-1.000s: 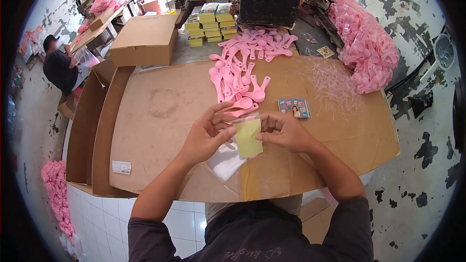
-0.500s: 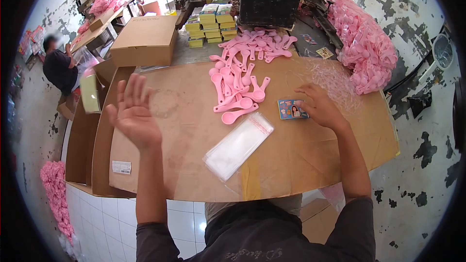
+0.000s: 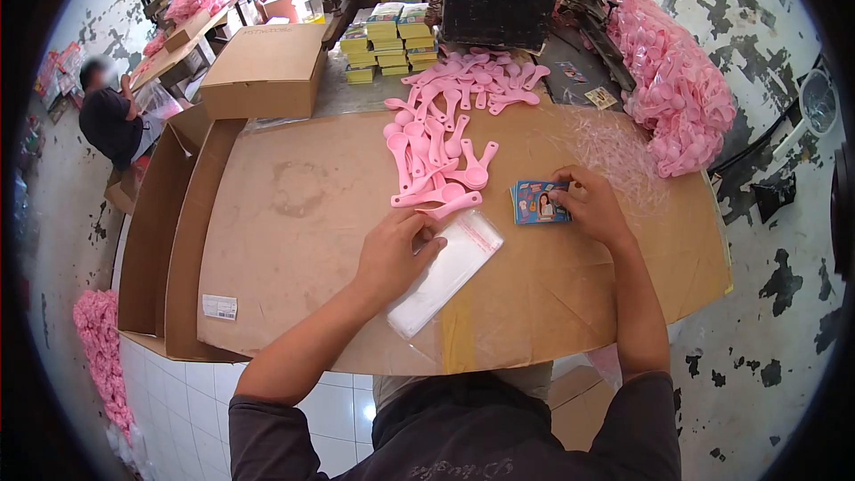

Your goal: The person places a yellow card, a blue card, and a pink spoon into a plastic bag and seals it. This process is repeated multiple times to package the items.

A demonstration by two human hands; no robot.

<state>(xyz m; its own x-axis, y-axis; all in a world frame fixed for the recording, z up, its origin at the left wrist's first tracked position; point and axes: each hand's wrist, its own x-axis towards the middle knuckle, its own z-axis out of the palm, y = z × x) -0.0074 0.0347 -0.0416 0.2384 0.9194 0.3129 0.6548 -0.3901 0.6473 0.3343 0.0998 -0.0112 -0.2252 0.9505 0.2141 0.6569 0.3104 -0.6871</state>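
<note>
My left hand [image 3: 396, 254] is closed, fingers pinching the near end of a pink measuring spoon [image 3: 459, 205] at the front of the spoon heap [image 3: 427, 138]. The hand partly covers a stack of clear plastic bags [image 3: 445, 281] lying aslant on the cardboard. To the right, my right hand [image 3: 590, 205] pinches the right edge of a blue printed card [image 3: 539, 202]. This card lies on a small stack of similar cards, its upper edge slightly raised. How many cards the fingers hold cannot be seen.
An open cardboard box [image 3: 156, 240] stands along the table's left edge. A closed carton [image 3: 264, 71] and stacked card bundles [image 3: 387, 40] are at the back. Bagged pink spoons [image 3: 668, 80] pile up at the right, beside pink shreds [image 3: 619, 156]. Another person [image 3: 111, 116] sits far left.
My left hand has come from the left side to the front spoon and closed on it. A pale packet falling over the left box is out of sight. My right hand has closed on the card.
</note>
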